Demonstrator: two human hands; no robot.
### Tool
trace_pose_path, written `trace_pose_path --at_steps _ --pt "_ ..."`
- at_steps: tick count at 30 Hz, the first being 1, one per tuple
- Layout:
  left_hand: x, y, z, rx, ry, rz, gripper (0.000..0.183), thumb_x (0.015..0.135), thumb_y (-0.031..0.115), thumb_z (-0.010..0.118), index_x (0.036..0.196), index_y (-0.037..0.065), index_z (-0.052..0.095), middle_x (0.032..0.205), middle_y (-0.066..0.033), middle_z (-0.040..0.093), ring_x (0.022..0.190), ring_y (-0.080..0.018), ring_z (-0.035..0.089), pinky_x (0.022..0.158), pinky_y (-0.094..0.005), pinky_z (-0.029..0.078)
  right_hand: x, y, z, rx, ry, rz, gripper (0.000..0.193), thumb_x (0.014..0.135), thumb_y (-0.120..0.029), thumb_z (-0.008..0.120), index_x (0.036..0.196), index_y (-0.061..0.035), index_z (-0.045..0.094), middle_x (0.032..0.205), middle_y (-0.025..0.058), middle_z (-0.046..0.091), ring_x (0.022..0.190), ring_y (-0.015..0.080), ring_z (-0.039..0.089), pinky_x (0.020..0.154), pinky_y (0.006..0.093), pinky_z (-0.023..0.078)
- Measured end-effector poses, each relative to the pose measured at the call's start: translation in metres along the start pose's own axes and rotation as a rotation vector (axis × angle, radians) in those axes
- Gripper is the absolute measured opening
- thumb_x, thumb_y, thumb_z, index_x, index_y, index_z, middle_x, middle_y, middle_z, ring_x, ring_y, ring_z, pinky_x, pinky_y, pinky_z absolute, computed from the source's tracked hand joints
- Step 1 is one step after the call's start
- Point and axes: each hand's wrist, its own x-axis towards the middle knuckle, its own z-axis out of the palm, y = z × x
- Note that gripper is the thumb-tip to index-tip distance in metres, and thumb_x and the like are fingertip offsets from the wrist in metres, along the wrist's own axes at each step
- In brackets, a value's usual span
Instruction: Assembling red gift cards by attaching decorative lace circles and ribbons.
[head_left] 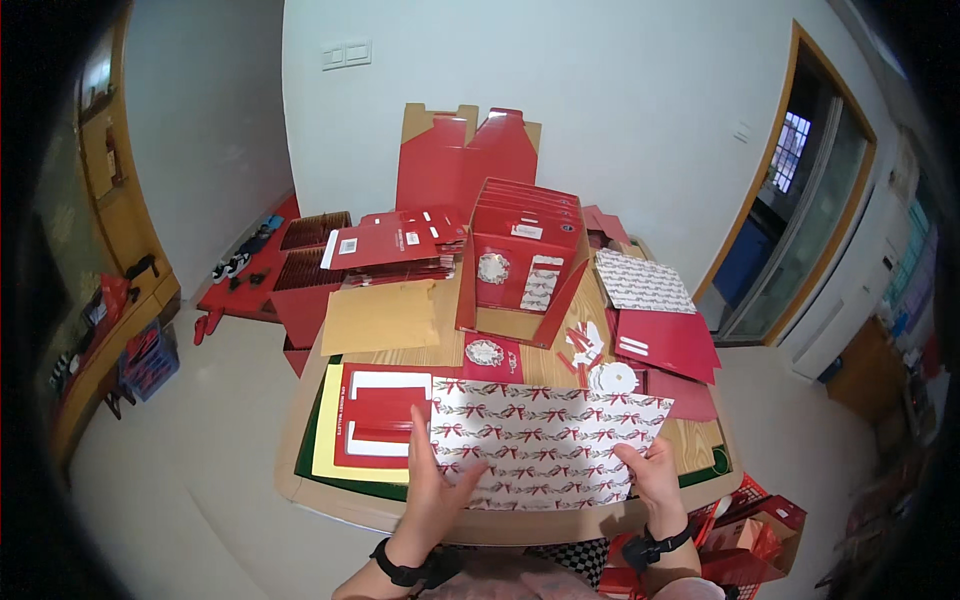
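Above the near edge of the table I hold a white paper sheet [545, 440] printed with rows of red bows and green garlands. My left hand [435, 490] is at its left edge, thumb over the front and index finger stretched upward. The right edge is pinched by my right hand [652, 475], its thumb lying on the print. Left of the sheet, a red printed card piece with white cut-out frames [388, 420] rests on a yellow sheet [325, 440]. Just beyond the held sheet lies a red card with a white ornate label [486, 353].
A red box of upright folders [525, 235] stands mid-table. Left of it are stacked red folders [385, 245] and a tan envelope [380, 318]. To the right lie patterned sheets [645, 280], red folders [665, 340], white round labels [612, 378] and paper strips [582, 345]. A red crate [745, 495] stands below.
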Motion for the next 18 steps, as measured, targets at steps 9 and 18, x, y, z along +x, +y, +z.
trace_pose_path --at_steps 9,18 --pt "0.001 0.012 0.001 0.656 0.027 0.148 0.091 0.076 0.013 0.068 0.135 -0.011 0.003 0.14 -0.0344 0.004 0.132 -0.0462 0.008 0.106 -0.0492 0.012 -0.007 -0.007 0.01 -0.014 -0.022 -0.094 0.019 0.079 0.002 0.061 0.098 0.0036 0.061 0.09 0.007 0.065 0.076 0.0108 0.06 0.069 0.0247 0.048" --pt "0.008 0.022 0.012 -0.114 -0.184 0.044 0.107 0.067 0.004 0.075 0.137 -0.007 -0.005 0.138 -0.0261 0.021 0.129 -0.0306 0.026 0.103 -0.0379 0.027 -0.014 0.0 0.017 -0.005 -0.183 -0.091 0.022 0.077 0.003 0.06 0.1 0.0024 0.06 0.094 0.007 0.064 0.082 0.0131 0.06 0.074 0.0272 0.047"
